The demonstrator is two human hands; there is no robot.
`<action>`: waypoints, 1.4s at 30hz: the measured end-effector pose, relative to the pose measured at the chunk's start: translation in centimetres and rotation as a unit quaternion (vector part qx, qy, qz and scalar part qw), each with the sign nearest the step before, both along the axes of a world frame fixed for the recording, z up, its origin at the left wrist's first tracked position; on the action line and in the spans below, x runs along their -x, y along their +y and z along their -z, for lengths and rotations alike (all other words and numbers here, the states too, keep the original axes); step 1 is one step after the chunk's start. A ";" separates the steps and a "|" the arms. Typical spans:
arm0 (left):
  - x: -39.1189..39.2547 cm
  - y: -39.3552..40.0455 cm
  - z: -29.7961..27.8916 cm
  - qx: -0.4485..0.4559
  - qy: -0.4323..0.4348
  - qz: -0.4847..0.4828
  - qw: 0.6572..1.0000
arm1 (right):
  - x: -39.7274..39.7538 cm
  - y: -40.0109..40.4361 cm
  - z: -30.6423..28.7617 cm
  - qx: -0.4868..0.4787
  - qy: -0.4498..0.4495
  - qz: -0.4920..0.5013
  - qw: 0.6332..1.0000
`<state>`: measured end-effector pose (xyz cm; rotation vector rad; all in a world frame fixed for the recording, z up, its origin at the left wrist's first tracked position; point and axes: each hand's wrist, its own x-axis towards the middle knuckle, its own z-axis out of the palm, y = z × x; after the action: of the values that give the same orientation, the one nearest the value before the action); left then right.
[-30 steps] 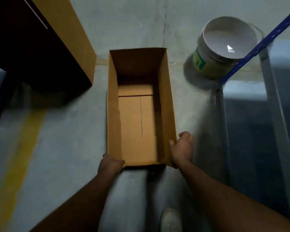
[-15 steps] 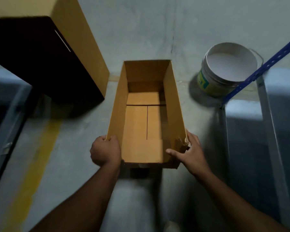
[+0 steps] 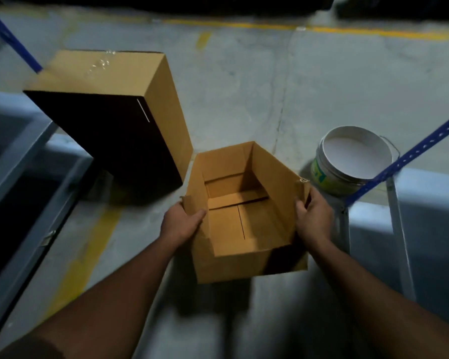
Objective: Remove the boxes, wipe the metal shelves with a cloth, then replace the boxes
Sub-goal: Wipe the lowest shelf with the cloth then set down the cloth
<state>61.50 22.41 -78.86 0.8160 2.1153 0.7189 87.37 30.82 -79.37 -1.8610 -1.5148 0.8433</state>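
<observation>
Now both hands grasp the open cardboard box — left hand on its left wall, right hand on its right wall. It seems lifted off the concrete floor, between a taller box and a white bucket.

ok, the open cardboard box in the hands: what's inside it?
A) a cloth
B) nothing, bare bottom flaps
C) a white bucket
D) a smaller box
B: the open cardboard box shows only its bare bottom flaps, while the left hand and right hand grip its side walls; the white bucket sits outside on the floor.
</observation>
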 end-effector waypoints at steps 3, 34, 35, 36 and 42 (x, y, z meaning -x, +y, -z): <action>-0.7 -2.0 -2.4 0.042 0.107 -0.002 0.993 | 0.6 -1.3 -2.5 -0.010 -0.010 -0.004 1.000; -0.4 -31.0 -29.8 -0.045 0.263 -0.242 0.933 | 9.6 -25.4 -30.0 -0.115 0.167 -0.029 0.979; -0.2 -31.7 -30.4 -0.047 0.261 -0.253 0.930 | 10.1 -25.9 -30.7 -0.116 0.166 -0.040 0.978; 0.2 -32.4 -31.0 -0.046 0.256 -0.266 0.928 | 10.7 -26.2 -31.4 -0.119 0.171 -0.052 0.977; 3.1 -35.7 -34.8 -0.071 0.276 -0.354 0.891 | 15.6 -27.5 -35.4 -0.117 0.205 -0.151 0.960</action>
<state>58.43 -13.28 -44.04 0.3039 2.9584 1.1212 71.76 3.37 -44.01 -1.2101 -1.5655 1.0591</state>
